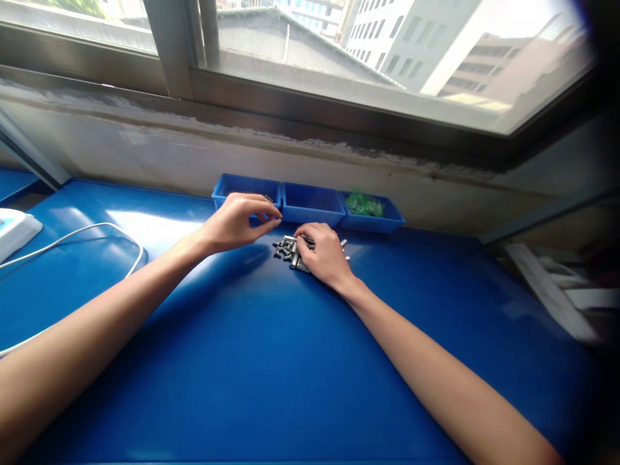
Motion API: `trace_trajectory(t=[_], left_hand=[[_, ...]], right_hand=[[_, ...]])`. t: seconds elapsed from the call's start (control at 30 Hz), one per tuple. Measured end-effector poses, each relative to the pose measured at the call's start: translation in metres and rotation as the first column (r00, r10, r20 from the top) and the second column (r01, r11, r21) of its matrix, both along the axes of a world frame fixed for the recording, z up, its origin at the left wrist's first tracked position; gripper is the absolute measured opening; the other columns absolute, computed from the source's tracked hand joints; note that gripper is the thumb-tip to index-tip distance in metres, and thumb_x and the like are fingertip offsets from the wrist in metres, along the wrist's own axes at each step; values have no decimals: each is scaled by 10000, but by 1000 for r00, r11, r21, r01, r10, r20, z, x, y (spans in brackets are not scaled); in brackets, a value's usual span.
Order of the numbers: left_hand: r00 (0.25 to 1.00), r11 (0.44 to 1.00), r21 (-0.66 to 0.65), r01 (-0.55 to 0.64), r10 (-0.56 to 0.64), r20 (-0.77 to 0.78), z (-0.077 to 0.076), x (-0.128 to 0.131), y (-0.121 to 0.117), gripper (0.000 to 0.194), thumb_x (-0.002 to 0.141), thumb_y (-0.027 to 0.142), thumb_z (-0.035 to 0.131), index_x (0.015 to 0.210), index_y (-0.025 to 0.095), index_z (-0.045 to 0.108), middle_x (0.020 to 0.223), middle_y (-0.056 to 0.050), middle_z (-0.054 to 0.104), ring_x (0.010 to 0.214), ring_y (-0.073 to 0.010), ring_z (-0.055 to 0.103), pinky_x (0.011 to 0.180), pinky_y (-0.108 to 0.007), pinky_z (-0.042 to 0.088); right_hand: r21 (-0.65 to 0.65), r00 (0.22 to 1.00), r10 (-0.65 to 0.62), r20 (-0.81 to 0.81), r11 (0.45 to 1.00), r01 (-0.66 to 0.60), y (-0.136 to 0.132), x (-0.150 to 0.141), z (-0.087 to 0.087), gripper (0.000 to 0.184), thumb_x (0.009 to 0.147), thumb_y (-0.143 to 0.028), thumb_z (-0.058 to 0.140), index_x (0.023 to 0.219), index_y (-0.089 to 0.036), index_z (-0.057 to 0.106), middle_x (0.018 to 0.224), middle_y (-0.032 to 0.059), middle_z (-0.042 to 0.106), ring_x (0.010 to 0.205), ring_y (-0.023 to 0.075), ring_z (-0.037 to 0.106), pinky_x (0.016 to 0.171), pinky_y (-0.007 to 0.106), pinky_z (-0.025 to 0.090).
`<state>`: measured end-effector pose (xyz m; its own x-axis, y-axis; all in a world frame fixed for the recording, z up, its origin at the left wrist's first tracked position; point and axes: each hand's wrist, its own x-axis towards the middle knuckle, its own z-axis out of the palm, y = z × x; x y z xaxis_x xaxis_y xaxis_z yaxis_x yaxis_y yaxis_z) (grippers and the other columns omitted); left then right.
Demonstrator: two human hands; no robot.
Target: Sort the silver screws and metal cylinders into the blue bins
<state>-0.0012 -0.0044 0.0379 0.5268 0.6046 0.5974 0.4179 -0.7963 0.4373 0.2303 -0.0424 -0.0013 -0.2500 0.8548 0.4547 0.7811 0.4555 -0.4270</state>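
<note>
My left hand (pixel 239 221) hovers in front of the left bin, its thumb and forefinger tips brought together in a pinch. Whatever may be between those tips is too small to make out. To its right, my right hand (pixel 323 254) rests over a small heap of metal parts (pixel 285 248) on the blue table, thumb and fingers curled down onto them. The heap mixes short dark pieces with silvery bar-like ones, and my right hand hides much of it. Which piece those fingers grip, I cannot tell.
Three blue bins stand in a row against the wall: the left bin (pixel 223 187) holds small dark pieces, the middle bin (pixel 312 216) shows a bare inside, and the right bin (pixel 375 224) holds a green plastic bag (pixel 364 204). A white cable (pixel 109 224) and white device (pixel 18 226) lie left.
</note>
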Motion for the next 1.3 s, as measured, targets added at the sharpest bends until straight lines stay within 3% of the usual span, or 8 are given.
trace_trajectory(t=[0.07,0.17,0.4,0.63,0.83,0.97,1.1,1.3], left_hand=[[976,986,-69,149,-158,-150,1,2,-5,243,881,353,720,1013,163,793,970,-86,767,810,-171,715,768,-261,562],[923,960,-149,236,-270,-276,-4,5,-7,318,854,396,757,1079,172,783,1014,-98,747,814,-174,702,760,-259,544],[930,954,-180,240,-279,-241,-16,8,-5,145,899,200,648,939,158,780,986,-81,720,763,-137,681,744,-234,536],[943,946,-206,250,-287,-170,-14,7,-6,125,822,124,639,865,143,755,905,-69,725,721,-128,679,695,-213,535],[973,940,-274,203,-225,-53,-7,12,-14,213,787,144,672,983,138,756,819,-36,733,709,-122,671,707,-206,531],[975,850,-482,213,-150,166,0,16,-18,302,816,251,703,1084,120,751,804,-38,737,718,-134,681,692,-211,540],[964,759,-604,243,-118,240,7,16,-17,311,822,371,741,999,118,780,850,-63,761,759,-161,701,689,-225,550],[942,821,-569,43,157,298,8,6,-5,409,738,495,815,890,117,772,806,-82,765,749,-202,728,688,-270,585]], right_hand=[[2,1000,0,4,1000,0,0,0,0,146,900,-166,559,871,-214,693,1005,53,755,979,254,632,902,388,459],[5,1000,-2,9,1000,2,0,0,-1,154,911,-174,552,872,-215,695,1001,56,755,978,255,634,898,388,461],[11,1000,-6,20,1000,5,0,0,-2,154,896,-162,553,868,-220,693,1009,54,756,977,256,634,881,387,459],[13,1000,-4,21,1000,4,1,0,-2,158,894,-164,550,876,-218,697,1014,54,757,983,256,635,902,391,459],[-3,1000,-7,30,1000,7,-1,-1,1,167,909,-181,537,880,-220,697,1015,59,756,985,256,629,914,393,457],[-8,999,-7,32,1000,7,-1,-1,2,159,912,-195,545,888,-214,700,1011,62,753,978,258,627,914,395,454],[-7,999,-3,32,1000,4,-1,-1,1,163,917,-199,540,890,-217,700,1007,61,752,972,258,623,905,395,453],[-15,1000,-2,13,1000,2,-1,0,-1,164,905,-176,542,903,-226,698,1035,58,753,1012,263,621,917,403,449]])
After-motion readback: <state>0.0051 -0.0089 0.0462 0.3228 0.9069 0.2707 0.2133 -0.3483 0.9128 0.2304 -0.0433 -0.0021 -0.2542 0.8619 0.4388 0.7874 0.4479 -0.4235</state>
